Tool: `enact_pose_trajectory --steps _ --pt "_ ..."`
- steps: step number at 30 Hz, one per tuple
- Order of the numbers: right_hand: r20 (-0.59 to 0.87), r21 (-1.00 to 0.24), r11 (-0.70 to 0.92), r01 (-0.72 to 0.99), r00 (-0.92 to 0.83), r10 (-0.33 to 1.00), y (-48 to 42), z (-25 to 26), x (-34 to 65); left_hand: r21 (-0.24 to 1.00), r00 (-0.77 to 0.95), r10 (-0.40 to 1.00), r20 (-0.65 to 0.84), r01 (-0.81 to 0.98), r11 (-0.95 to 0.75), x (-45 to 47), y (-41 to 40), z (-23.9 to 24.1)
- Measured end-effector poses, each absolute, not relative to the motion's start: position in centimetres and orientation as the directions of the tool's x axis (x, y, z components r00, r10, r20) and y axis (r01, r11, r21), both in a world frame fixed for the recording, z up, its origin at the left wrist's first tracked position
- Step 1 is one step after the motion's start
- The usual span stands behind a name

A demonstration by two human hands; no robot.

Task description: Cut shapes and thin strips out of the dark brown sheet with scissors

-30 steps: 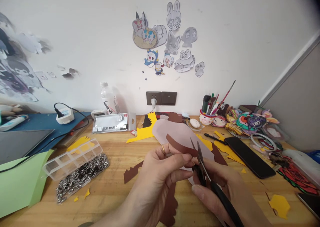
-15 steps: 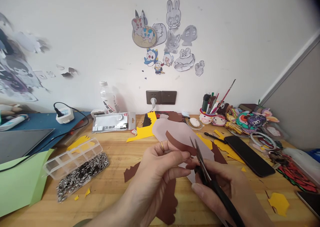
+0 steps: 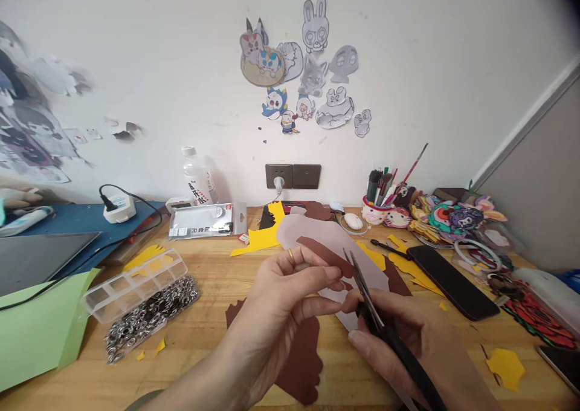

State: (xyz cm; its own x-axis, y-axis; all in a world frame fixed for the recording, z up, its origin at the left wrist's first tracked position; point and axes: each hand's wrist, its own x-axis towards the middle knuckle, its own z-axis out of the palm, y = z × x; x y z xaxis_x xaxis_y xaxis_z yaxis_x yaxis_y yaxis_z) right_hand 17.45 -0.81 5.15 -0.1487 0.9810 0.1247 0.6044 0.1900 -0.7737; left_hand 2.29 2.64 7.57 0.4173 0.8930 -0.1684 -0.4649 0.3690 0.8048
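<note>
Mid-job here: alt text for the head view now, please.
The left hand holds a brown strip; the right hand holds black-handled scissors, blades slightly apart near it. Below, a pink sheet and brown piece lie on a wooden desk, with an open box of metal rings at left.

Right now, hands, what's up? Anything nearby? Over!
Left hand pinches curved brown paper-like strip. Right hand holds black-handled metal scissors, slightly open, near strip. Rounded pale pink sheet lies beyond strip.

Your left hand (image 3: 290, 296) is pinched, thumb tip pointing right; left forearm (image 3: 212, 359) slants in from near left. Your right hand (image 3: 408, 323) sits just right of it, fingers curled in a grip, thumb pointing left.
</note>
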Motion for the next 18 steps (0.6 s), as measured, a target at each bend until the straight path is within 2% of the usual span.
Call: enact_pose_trajectory --steps 10,18 --pt "0.099 -0.777 0.15 0.612 -0.117 0.988 -0.69 5.08 17.53 0.818 0.376 0.908 -0.182 -0.454 0.352 2.2 2.83 7.56" --pt "0.121 -0.722 0.161 0.673 -0.106 0.987 -0.54 5.3 17.38 0.819 0.386 0.911 -0.146 -0.469 0.33 2.03 3.05 7.52"
